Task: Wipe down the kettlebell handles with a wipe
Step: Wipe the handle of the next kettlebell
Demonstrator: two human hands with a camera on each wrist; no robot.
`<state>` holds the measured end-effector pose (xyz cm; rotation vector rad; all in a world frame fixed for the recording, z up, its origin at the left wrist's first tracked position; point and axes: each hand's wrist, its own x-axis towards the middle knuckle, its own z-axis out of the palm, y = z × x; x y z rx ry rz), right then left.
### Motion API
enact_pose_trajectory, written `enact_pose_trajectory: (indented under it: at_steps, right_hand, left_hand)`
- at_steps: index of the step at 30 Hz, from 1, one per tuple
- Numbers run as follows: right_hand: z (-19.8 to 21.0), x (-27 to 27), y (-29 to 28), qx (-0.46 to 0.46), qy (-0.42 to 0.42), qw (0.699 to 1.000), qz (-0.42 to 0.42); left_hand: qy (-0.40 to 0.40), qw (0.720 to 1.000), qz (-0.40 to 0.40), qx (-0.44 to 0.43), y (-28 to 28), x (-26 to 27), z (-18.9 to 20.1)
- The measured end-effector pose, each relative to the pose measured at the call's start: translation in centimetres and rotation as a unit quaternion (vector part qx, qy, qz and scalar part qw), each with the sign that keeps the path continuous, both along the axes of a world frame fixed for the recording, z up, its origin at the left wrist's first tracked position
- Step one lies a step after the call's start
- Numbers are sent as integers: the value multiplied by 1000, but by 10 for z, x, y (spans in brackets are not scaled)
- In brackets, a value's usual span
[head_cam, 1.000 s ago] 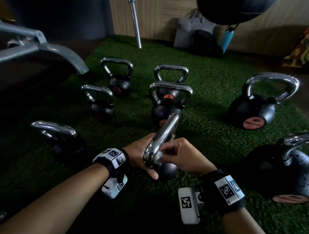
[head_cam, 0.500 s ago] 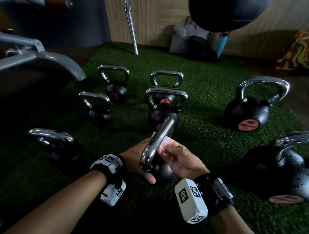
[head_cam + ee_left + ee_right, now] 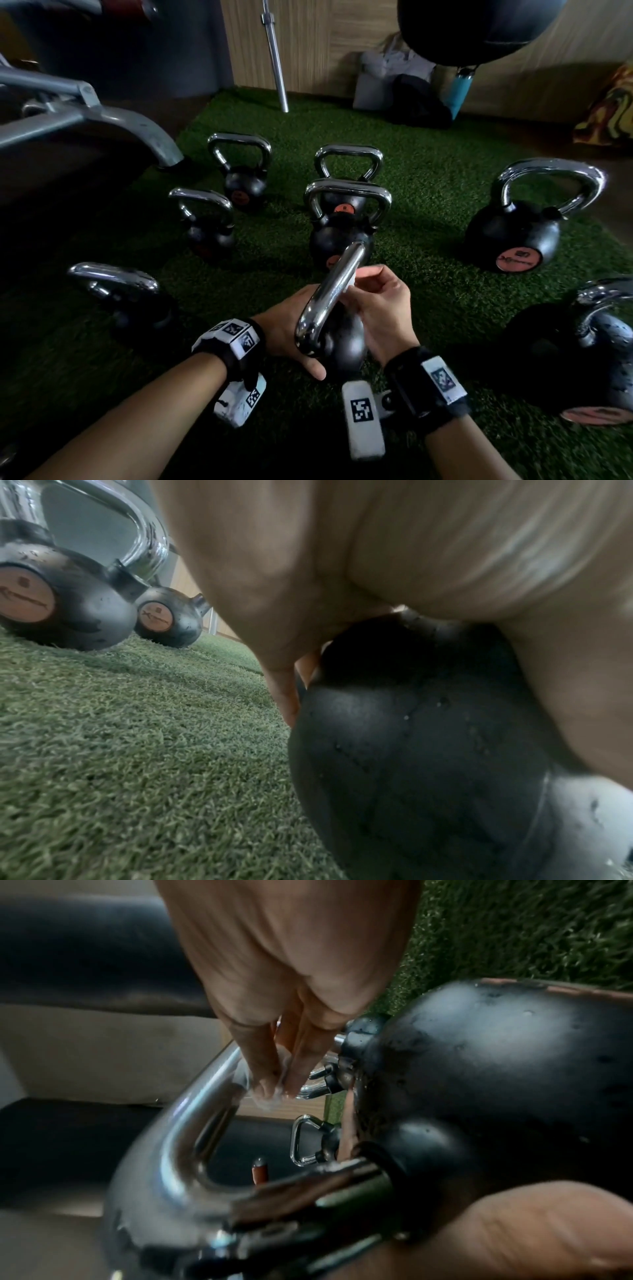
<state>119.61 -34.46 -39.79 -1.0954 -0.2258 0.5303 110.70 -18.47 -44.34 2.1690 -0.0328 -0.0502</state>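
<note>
A black kettlebell (image 3: 344, 346) with a chrome handle (image 3: 334, 291) stands tilted on the green turf in front of me. My left hand (image 3: 291, 329) grips its round body from the left, thumb across the near side; in the left wrist view the palm lies on the black ball (image 3: 411, 750). My right hand (image 3: 364, 286) pinches a white wipe (image 3: 350, 287) against the right side of the handle's upper bar. In the right wrist view the fingertips (image 3: 270, 1085) press the wipe (image 3: 276, 1096) onto the chrome handle (image 3: 178, 1137).
Several more kettlebells stand around on the turf (image 3: 428, 178): one just behind (image 3: 346, 219), a big one at the right (image 3: 520, 233), another at the near right (image 3: 603, 346), others at the left (image 3: 116, 291). A grey bench frame (image 3: 113, 120) lies left; a barbell (image 3: 274, 58) leans on the wall.
My right hand has turned palm-up and slid the wipe from the handle's near bend up toward its far end. The left hand has stayed on the kettlebell's body.
</note>
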Motion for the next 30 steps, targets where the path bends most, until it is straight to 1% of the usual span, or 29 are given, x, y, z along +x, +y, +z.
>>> enact_pose_trajectory:
  at_steps: [3, 6, 9, 11, 13, 16, 19, 22, 24, 27, 30]
  right_hand:
    - [-1, -7, -5, -53, -88, 993, -56]
    - [-5, -5, -1, -115, -170, 970, -129]
    - [-3, 5, 6, -167, -209, 941, -209]
    - [1, 13, 7, -195, -215, 927, -236]
    - [3, 16, 7, -234, -227, 917, -231]
    - [4, 21, 13, -290, -230, 904, -215]
    - [4, 22, 23, -312, -216, 896, -229]
    - [1, 20, 25, -325, -225, 887, -238]
    - [-2, 19, 24, -341, -225, 885, -222]
    - [-6, 15, 23, -369, -231, 881, -187]
    - [-11, 11, 23, -379, -243, 878, -163]
  left_hand:
    - [-7, 1000, 6, 7, -2, -2, 5]
    - [-6, 1000, 9, 17, -4, -3, 10]
    - [-25, 1000, 4, 19, -6, -4, 10]
    - [-15, 1000, 11, 17, -5, -6, 11]
    - [0, 1000, 17, 19, -6, -7, 12]
    - [-8, 1000, 20, 2, -7, -7, 13]
    - [-22, 999, 7, -38, -15, -9, 25]
    - [-30, 998, 1, -61, -19, -9, 33]
    - [-30, 998, 1, -60, -19, -11, 33]
    - [-4, 998, 11, -67, -13, -14, 25]
    - [-1, 998, 26, -50, -12, -15, 23]
